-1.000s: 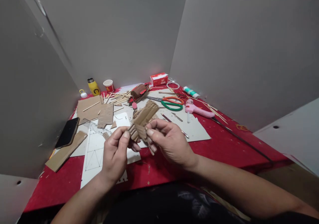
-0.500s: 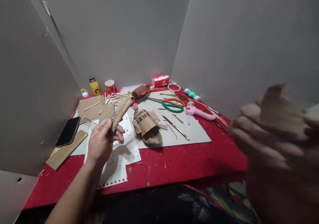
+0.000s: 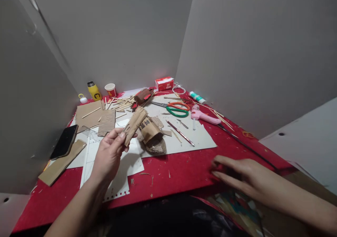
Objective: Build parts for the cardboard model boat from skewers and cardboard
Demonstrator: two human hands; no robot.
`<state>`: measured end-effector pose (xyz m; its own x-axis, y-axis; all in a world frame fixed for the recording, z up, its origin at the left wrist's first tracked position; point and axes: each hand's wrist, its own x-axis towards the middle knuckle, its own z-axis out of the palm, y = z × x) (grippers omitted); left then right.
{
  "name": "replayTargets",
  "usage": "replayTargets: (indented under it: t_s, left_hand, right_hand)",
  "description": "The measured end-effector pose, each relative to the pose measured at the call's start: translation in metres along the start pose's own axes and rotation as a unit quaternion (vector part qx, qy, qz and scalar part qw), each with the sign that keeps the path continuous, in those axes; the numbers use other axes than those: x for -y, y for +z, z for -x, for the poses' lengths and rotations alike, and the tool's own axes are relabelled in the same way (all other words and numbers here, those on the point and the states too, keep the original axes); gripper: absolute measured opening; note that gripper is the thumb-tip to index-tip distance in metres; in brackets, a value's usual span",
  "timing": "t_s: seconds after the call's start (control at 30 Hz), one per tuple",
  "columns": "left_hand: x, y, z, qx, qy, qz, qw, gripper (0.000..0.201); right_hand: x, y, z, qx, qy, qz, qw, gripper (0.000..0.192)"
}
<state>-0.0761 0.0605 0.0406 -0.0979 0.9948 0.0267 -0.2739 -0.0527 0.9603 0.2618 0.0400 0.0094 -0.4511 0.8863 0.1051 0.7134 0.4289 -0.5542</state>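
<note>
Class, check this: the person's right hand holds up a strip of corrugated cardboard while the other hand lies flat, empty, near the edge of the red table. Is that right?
Not quite. The head view shows the left hand holding up the corrugated cardboard strip; the right hand is the one lying flat and empty near the red table's edge.

Left hand (image 3: 109,152) pinching, right hand (image 3: 242,177) flat

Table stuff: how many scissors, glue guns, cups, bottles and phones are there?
Scissors: 1
Glue guns: 1
Cups: 1
Bottles: 1
Phones: 1
Total: 5
</note>
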Motion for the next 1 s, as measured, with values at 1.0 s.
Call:
replayTargets:
  t_s: [1.0]
  left_hand:
    - [0.008, 0.067, 0.007, 0.149, 0.492, -0.275, 0.813, 0.021]
  right_hand:
    - [0.081, 0.002, -0.076, -0.166, -0.076, -0.256, 0.949, 0.008]
